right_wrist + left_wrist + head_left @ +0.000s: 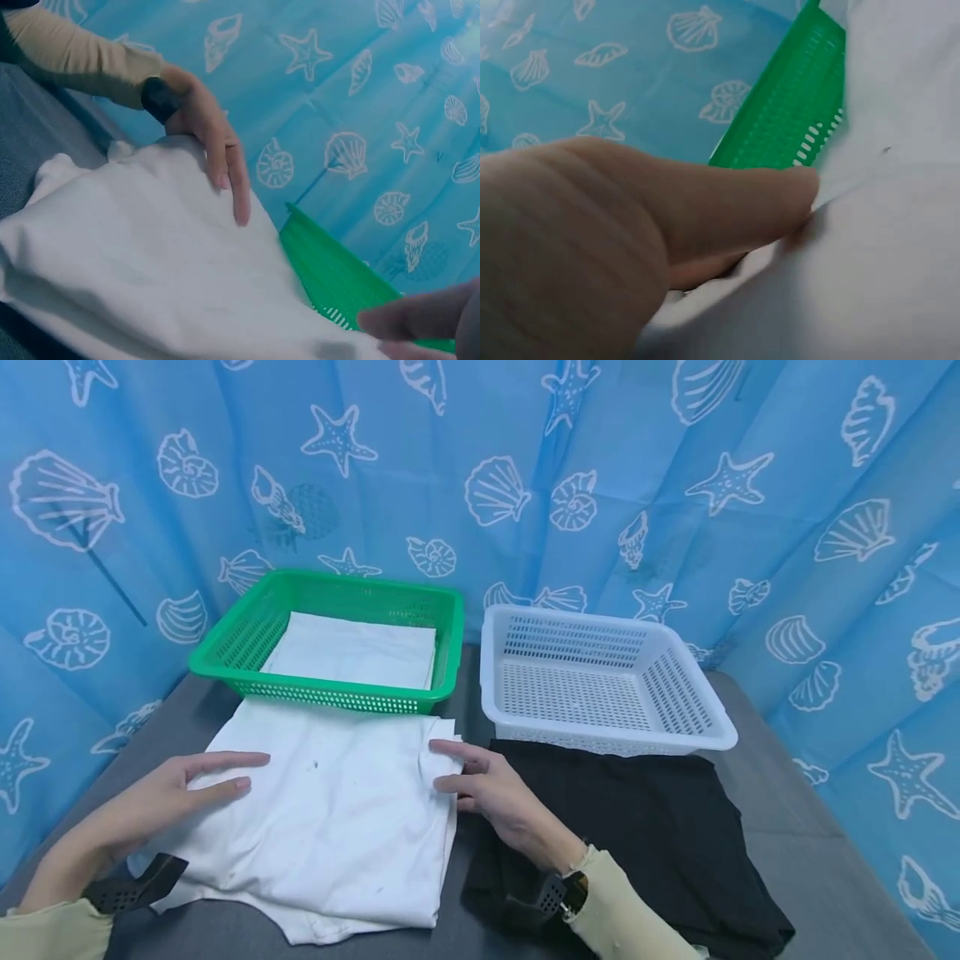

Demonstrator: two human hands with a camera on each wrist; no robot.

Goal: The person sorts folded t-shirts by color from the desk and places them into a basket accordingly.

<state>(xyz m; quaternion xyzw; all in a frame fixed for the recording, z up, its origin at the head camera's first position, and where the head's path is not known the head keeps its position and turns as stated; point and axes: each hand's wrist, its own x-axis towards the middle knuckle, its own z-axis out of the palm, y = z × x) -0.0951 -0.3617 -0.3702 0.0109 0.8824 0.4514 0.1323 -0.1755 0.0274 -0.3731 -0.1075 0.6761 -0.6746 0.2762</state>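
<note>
Left hand (176, 789) lay at the left of the head view, finger and thumb straight and apart, resting on the white cloth (330, 810). Right hand (491, 785) was at the center of the frame, just below mid-height, finger and thumb also straight with a gap between, touching the cloth's right edge. Couldn't tell whether lower fingers of either hand were tucked under the edge.

White cloth sat lower left to center, spread flat in layers, wrinkled, bottom edge uneven, small dark spot (316, 764) near its upper middle. Its top edge ran up to the front of the green basket (360, 697), upper left of center. Folded white piece (352, 652) lay inside that basket.

White basket (600, 741) stood right of the green one, slots in its walls and bottom. Black cloth (637, 827) lay lower right, in front of it, partly behind the right forearm. Gray table (795, 802) underneath; blue curtain (420, 493) with shells and starfish filled the top. Pale sleeves (633, 906), bottom corners and lower center.
</note>
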